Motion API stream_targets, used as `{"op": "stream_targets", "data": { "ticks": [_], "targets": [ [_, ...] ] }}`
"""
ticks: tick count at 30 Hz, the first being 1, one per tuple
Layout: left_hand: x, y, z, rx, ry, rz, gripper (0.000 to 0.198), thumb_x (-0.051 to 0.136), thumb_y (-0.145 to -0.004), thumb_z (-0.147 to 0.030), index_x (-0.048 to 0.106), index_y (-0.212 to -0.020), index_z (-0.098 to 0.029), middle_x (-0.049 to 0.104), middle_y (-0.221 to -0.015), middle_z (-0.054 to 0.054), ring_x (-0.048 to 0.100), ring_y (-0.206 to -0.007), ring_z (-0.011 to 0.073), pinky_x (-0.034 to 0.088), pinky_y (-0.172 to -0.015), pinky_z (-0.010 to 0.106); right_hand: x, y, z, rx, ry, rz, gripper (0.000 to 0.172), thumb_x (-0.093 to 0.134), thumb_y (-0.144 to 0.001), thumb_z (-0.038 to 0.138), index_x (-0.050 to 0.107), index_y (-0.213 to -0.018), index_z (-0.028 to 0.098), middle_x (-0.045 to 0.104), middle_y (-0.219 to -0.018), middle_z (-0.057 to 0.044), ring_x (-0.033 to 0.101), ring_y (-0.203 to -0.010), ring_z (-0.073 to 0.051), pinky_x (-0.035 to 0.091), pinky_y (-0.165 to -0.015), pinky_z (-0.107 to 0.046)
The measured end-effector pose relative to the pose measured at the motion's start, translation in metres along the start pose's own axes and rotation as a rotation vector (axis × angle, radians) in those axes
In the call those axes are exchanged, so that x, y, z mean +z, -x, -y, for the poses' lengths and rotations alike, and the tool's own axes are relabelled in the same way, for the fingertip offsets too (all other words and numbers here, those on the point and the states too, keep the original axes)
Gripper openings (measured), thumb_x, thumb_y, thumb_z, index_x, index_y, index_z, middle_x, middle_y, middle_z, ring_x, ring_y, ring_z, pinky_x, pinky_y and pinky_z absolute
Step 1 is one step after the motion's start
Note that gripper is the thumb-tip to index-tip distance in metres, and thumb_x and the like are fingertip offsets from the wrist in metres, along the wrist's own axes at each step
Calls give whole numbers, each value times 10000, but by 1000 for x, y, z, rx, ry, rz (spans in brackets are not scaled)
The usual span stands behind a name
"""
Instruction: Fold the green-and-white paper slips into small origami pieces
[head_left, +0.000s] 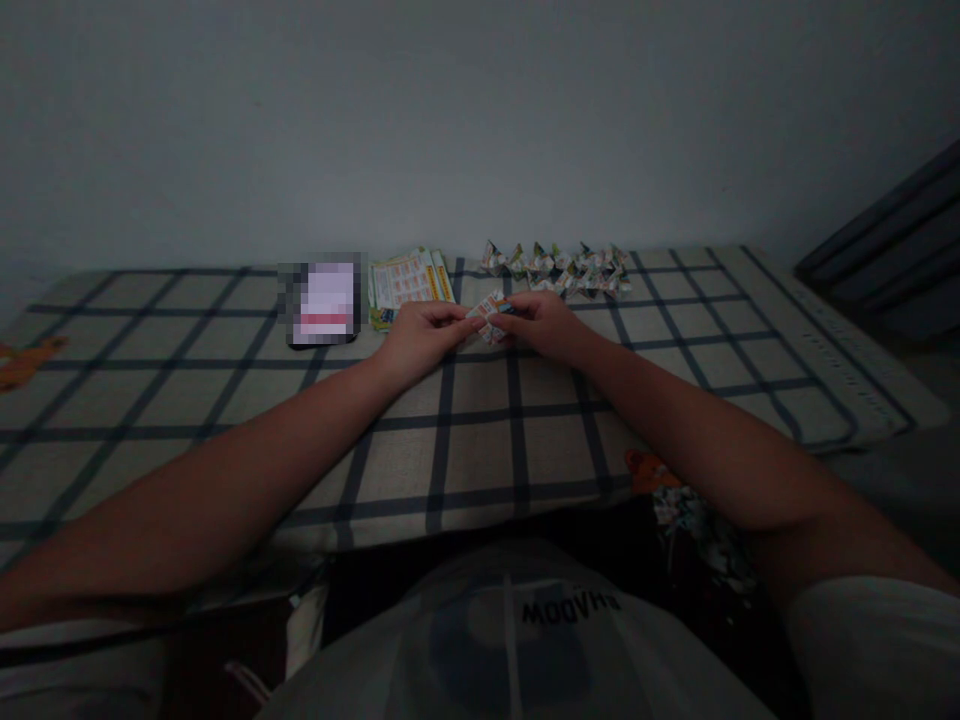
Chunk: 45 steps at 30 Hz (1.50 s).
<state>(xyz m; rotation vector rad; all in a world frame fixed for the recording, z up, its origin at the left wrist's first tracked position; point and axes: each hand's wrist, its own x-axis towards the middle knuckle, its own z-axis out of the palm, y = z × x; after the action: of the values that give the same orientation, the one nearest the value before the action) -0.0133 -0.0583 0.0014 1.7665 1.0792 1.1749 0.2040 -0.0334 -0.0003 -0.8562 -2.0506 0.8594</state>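
Between my two hands is a small folded piece of printed paper (491, 316), held just above the checked tablecloth. My left hand (427, 330) pinches its left side with thumb and fingertips. From the other side, my right hand (546, 322) grips it, the thumb lying across its front. Behind my left hand lies a stack of printed paper sheets (409, 278) in green, yellow and white. Beyond my right hand stand several folded paper pieces (570, 265) with pointed tips, grouped near the wall.
The checked cloth (480, 450) covers the table up to a pale wall (480, 120). A phone-like object with a pixelated screen (326, 302) lies left of the sheets. Below the front edge at right, scraps (705, 540) show in the dark.
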Motion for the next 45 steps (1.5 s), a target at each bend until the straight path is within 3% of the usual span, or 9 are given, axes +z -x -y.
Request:
{"op": "stream_targets", "data": {
  "ticks": [7, 13, 15, 20, 23, 29, 33, 36, 45],
  "targets": [
    [4, 0, -5, -116, 168, -15, 329, 840, -706, -471, 777, -741, -150, 609, -573, -1, 452, -506, 77, 298, -485, 224, 1, -3, 0, 6, -69, 36, 421, 619, -897, 558, 693, -885, 143, 689, -753, -26, 605, -669, -134, 479, -618, -251],
    [2, -4, 1, -203, 287, 45, 342, 823, -704, -484, 761, -747, -150, 665, -633, 25, 532, -530, 94, 401, -516, 222, -2, -4, -5, 25, -63, 40, 453, 647, -866, 610, 656, -858, 158, 666, -759, -16, 602, -641, -125, 485, -602, -252],
    [1, -4, 1, -187, 228, 29, 355, 817, -711, -496, 764, -753, -148, 660, -622, 23, 521, -521, 91, 399, -509, 219, -2, -5, -6, 59, -96, 23, 468, 688, -825, 632, 649, -840, 166, 658, -745, -10, 598, -641, -128, 496, -599, -255],
    [1, -3, -3, -112, 150, -68, 382, 789, -756, -522, 777, -797, -142, 654, -622, 12, 512, -533, 86, 403, -522, 213, 1, -6, 0, 224, -385, -46, 580, 793, -722, 630, 624, -1067, 195, 699, -779, 6, 644, -644, -139, 559, -592, -275],
    [2, -2, -4, -93, 178, -105, 410, 797, -744, -546, 780, -823, -144, 672, -651, 14, 522, -549, 88, 425, -540, 212, 3, -5, 3, 275, -380, -23, 520, 813, -711, 627, 641, -890, 169, 716, -754, -27, 666, -661, -137, 578, -613, -271],
    [3, -2, -4, -119, 210, -59, 408, 803, -728, -534, 753, -817, -138, 701, -698, 43, 581, -591, 117, 468, -562, 230, -1, 0, 8, 205, -218, -32, 494, 749, -772, 634, 642, -747, 153, 719, -716, -40, 646, -649, -117, 526, -619, -245],
    [1, -2, -2, -142, 206, 25, 302, 781, -732, -445, 703, -750, -153, 681, -666, 16, 563, -553, 103, 452, -551, 225, -3, 1, 10, 114, -84, 62, 462, 686, -837, 589, 610, -699, 154, 628, -617, 4, 541, -568, -93, 413, -553, -236],
    [0, -1, -1, -104, 85, 83, 325, 744, -772, -477, 693, -738, -158, 646, -622, 3, 542, -543, 105, 410, -528, 226, -2, 2, 10, 45, 13, 117, 461, 669, -850, 580, 592, -675, 160, 562, -573, 30, 468, -546, -88, 338, -526, -240],
    [-2, 4, -6, -1, -97, 4, 385, 691, -830, -504, 632, -650, -168, 561, -533, -19, 469, -501, 100, 328, -490, 236, 3, 5, 17, -48, 111, 115, 565, 591, -892, 671, 527, -631, 174, 515, -563, 38, 435, -563, -86, 313, -565, -252]
  ]
}}
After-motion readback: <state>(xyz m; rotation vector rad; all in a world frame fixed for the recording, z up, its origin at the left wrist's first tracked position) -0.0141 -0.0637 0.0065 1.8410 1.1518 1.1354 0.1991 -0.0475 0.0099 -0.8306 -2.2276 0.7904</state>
